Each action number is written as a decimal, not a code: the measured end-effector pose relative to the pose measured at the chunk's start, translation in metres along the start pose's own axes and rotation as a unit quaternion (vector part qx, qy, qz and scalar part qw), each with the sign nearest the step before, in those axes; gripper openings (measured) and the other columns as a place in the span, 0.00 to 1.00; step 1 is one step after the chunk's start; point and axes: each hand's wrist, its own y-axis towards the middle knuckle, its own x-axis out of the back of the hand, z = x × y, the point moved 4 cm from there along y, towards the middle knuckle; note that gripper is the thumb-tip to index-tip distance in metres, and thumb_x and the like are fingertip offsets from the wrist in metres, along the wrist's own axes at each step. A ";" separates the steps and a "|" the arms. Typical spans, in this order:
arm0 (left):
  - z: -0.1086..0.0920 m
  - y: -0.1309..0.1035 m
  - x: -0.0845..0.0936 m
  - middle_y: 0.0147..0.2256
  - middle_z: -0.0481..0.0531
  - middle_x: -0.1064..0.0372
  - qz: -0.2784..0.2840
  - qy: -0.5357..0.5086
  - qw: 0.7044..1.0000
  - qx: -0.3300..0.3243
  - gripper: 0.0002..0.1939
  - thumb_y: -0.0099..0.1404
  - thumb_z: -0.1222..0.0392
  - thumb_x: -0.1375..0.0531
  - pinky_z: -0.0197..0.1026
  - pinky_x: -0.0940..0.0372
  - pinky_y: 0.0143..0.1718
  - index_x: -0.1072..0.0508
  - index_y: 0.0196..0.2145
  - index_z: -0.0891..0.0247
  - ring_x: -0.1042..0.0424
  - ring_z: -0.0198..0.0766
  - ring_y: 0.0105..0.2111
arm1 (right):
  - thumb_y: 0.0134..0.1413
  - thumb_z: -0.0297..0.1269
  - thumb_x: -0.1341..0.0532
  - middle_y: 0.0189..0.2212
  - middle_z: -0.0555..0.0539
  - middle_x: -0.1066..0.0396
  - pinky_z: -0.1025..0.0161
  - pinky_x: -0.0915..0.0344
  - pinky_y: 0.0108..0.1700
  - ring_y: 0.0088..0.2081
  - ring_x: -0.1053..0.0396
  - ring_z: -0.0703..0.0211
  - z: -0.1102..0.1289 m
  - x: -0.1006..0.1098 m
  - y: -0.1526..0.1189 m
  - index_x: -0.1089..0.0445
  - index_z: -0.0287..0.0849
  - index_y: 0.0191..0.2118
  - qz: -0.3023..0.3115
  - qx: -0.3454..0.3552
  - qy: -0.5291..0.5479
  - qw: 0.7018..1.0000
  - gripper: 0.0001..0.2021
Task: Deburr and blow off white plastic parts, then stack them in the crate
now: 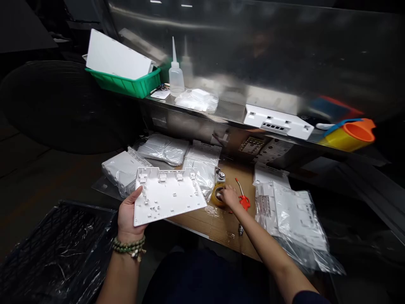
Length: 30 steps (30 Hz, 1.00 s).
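Note:
My left hand (129,213) grips a white plastic housing panel (171,198) by its left edge, thumb on the inner face. Clips and small posts on that face are turned up toward me. Over the cardboard-covered table, my right hand (230,196) reaches to a roll of yellowish tape (218,202). Its fingers are drawn together at the roll's middle, and what they pinch there is too small to tell. Just right of that hand lies a red-handled tool (244,202) with a thin bent stem. Behind the roll is a small metal-topped item (221,175).
Bagged white panels (294,215) lie at right, more bagged parts (164,148) at back left. A metal shelf holds a green bin (126,84), a squeeze bottle (176,78), a white panel (278,122) and a yellow-orange cup (348,135). A black crate (60,253) stands lower left.

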 end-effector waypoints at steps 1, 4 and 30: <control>-0.001 -0.001 0.001 0.49 0.66 0.21 -0.005 -0.004 1.000 -0.002 0.31 0.69 0.61 0.47 0.68 0.36 0.60 0.39 0.68 0.69 0.26 0.63 0.56 | 0.69 0.42 0.40 0.55 0.41 0.28 0.49 0.35 0.59 0.56 0.31 0.50 -0.001 0.006 0.001 0.27 0.40 0.52 -0.012 0.001 0.000 1.000 0.14; -0.002 0.000 0.002 0.50 0.67 0.21 0.002 0.007 1.000 -0.018 0.32 0.68 0.63 0.46 0.69 0.35 0.59 0.39 0.68 0.69 0.25 0.63 0.54 | 0.75 0.39 0.52 0.59 0.39 0.32 0.57 0.35 0.57 0.57 0.31 0.52 -0.003 0.029 0.011 0.34 0.41 0.63 -0.064 -0.014 0.002 0.998 0.20; 0.046 0.003 -0.086 0.54 0.60 0.23 0.149 0.035 0.988 -0.030 0.32 0.67 0.62 0.41 0.62 0.33 0.60 0.38 0.68 0.61 0.22 0.58 0.52 | 0.63 0.39 0.33 0.38 0.46 0.27 0.60 0.28 0.40 0.40 0.28 0.56 0.199 0.156 -0.126 0.24 0.47 0.44 -0.214 0.297 0.412 0.834 0.06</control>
